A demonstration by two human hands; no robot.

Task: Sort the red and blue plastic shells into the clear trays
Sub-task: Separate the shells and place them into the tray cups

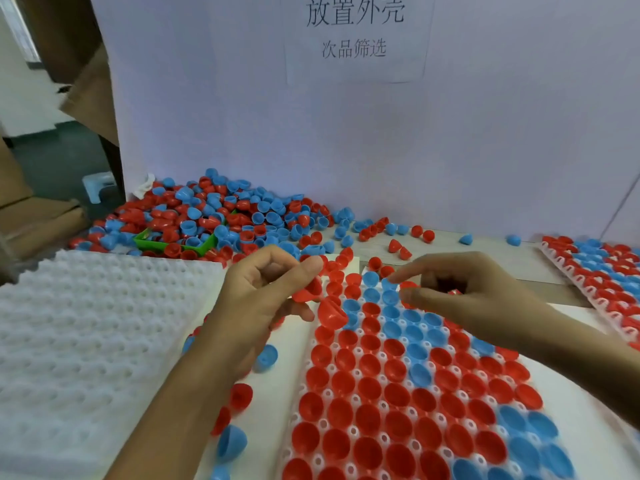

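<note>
A clear tray [381,403] in front of me holds several red and blue shells set open side up. My left hand [263,306] pinches a red shell [308,292] between thumb and fingers at the tray's far left corner; another red shell [330,315] hangs just below it, tilted. My right hand [460,292] hovers over the tray's far end, its forefinger stretched toward a blue shell [389,284] and its other fingers curled; a bit of red shows under them, unclear what. A big heap of loose shells [214,220] lies at the back left.
A stack of white dimpled trays [86,341] sits at the left. A green bin [173,242] is buried in the heap. A second filled tray [602,271] lies at the far right. Loose shells [235,427] lie beside my left forearm. A white wall with a sign stands behind.
</note>
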